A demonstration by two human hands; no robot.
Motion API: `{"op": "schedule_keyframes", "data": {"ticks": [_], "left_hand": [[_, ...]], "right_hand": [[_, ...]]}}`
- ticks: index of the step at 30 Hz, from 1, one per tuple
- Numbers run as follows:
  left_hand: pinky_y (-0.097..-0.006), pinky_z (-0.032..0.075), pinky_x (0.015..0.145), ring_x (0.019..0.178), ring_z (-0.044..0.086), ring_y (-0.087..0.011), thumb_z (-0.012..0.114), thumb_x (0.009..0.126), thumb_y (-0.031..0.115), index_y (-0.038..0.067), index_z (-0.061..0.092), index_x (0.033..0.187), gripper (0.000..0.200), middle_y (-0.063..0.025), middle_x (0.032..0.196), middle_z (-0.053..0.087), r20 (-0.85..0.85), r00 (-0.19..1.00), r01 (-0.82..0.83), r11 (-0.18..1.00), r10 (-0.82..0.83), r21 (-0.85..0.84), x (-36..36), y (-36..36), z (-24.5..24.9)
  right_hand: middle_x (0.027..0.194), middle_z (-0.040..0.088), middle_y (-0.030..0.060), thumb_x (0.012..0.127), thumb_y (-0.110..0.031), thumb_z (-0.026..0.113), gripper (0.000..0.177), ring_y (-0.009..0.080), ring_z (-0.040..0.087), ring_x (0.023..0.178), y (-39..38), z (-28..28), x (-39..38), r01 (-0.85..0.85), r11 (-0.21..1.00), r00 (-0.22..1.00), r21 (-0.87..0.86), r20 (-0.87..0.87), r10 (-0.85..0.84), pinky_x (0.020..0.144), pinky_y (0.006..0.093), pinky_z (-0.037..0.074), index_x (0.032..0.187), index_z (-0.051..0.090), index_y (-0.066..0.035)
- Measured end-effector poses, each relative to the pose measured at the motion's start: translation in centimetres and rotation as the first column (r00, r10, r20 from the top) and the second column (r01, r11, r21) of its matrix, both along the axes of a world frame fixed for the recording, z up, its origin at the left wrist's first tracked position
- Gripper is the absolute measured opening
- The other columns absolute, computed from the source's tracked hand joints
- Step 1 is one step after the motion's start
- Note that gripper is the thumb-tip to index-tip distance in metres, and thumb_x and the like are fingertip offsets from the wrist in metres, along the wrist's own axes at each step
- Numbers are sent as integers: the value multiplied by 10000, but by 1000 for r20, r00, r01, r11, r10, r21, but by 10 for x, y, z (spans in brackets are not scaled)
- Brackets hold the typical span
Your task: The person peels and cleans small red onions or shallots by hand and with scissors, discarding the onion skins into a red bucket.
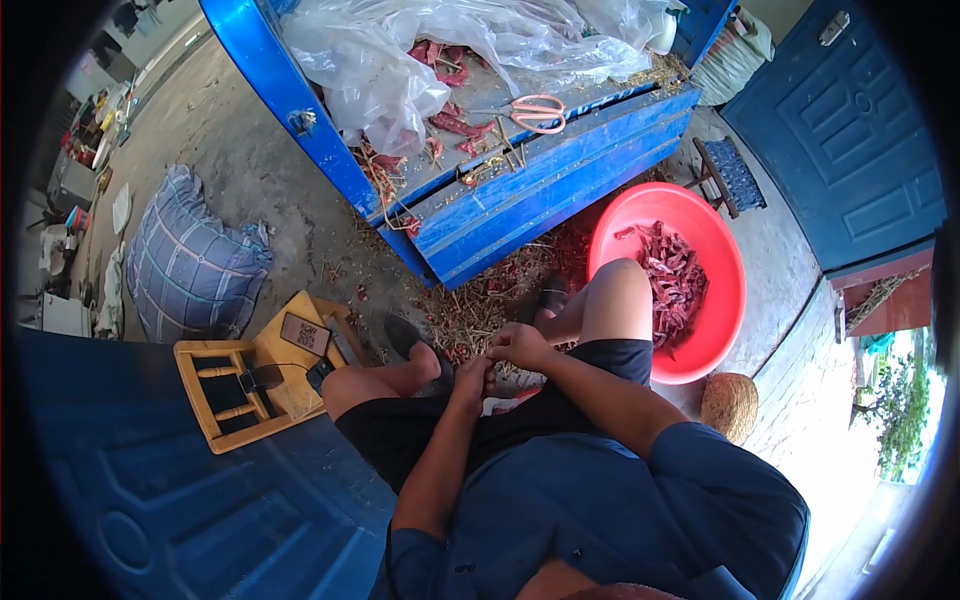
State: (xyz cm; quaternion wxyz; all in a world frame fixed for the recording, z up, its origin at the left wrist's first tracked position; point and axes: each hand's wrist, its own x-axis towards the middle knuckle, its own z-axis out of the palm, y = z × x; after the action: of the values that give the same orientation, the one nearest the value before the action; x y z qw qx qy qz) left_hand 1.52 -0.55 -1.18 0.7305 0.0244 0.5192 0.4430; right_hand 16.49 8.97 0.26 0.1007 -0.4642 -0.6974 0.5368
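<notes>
My left hand (474, 380) and my right hand (521, 348) meet between my knees, both with fingers closed in a pinch. Whatever lies between the fingertips is too small to make out. Beneath them, dry stems and red scraps (490, 315) litter the floor. Right of my right knee stands a red plastic basin (726, 290) holding a heap of dried red chilies (676, 285). Ahead, a pair of pink-handled scissors (538, 113) rests on the edge of a blue cart bed (560, 150), near loose dried chilies (460, 128).
Clear plastic sheeting (390, 85) covers much of the cart bed. At left are a checked cloth sack (195, 265) and a small wooden chair (215, 430) with a phone (304, 334) on it. A folding stool (730, 175) and a woven straw stool (729, 407) flank the basin.
</notes>
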Motion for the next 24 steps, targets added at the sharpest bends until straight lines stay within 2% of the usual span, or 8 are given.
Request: {"op": "schedule_keyframes", "data": {"ticks": [2,7,11,13,16,19,22,24], "left_hand": [[-245,338,471,528,424,-104,532,925,169,118,520,825,113,14,659,469,2,1000,-8,1000,8,5,0,2,4],[-232,309,465,519,393,-70,517,947,181,93,559,915,102,49,648,424,-19,1000,-6,988,9,153,4,18,29],[-225,244,412,456,332,-48,514,944,163,84,578,947,101,71,607,384,-14,998,-51,973,56,224,17,35,37],[-230,227,400,441,310,-42,514,938,149,78,583,953,99,80,587,366,23,998,-58,973,54,224,22,38,38],[-222,231,399,436,305,-39,518,936,151,76,588,960,104,80,583,360,26,998,-60,968,56,242,28,38,43],[-218,239,400,438,310,-37,529,933,151,71,590,957,104,80,588,368,8,999,-41,967,40,251,26,30,45],[-214,242,398,443,319,-32,540,926,144,65,596,960,103,81,594,379,-9,1000,-17,975,20,222,21,19,42],[-211,239,396,447,323,-29,545,923,138,61,602,965,105,81,599,386,3,1000,-5,981,4,195,19,12,41]], "right_hand": [[829,717,60,873,-240,750,226,134,660,759,-2,-3,0,12,997,999,82,-37,-9,680,311,523,841,750,-15],[840,701,54,879,-220,740,181,157,653,789,5,-6,-2,299,729,808,-616,-243,-537,742,295,506,855,728,-42],[826,668,44,945,-183,633,153,156,610,756,8,12,4,202,364,596,-909,-181,-782,756,316,487,911,688,-44],[838,655,50,973,-177,586,156,177,617,799,8,-1,11,-41,345,553,-938,-309,-774,797,339,494,926,666,-52],[852,655,61,976,-176,592,149,189,616,846,5,4,14,-17,245,497,-969,-221,-839,827,352,494,919,657,-54],[826,660,57,968,-208,622,171,174,616,774,8,25,14,163,346,515,-924,-219,-829,791,336,509,903,661,-54],[742,663,46,886,-274,738,257,108,630,705,20,27,26,212,862,916,-462,-214,-339,684,284,527,813,686,-33],[723,646,43,880,-278,743,261,99,627,716,27,39,34,120,913,978,-390,-113,-177,680,293,522,815,690,-30]]}}
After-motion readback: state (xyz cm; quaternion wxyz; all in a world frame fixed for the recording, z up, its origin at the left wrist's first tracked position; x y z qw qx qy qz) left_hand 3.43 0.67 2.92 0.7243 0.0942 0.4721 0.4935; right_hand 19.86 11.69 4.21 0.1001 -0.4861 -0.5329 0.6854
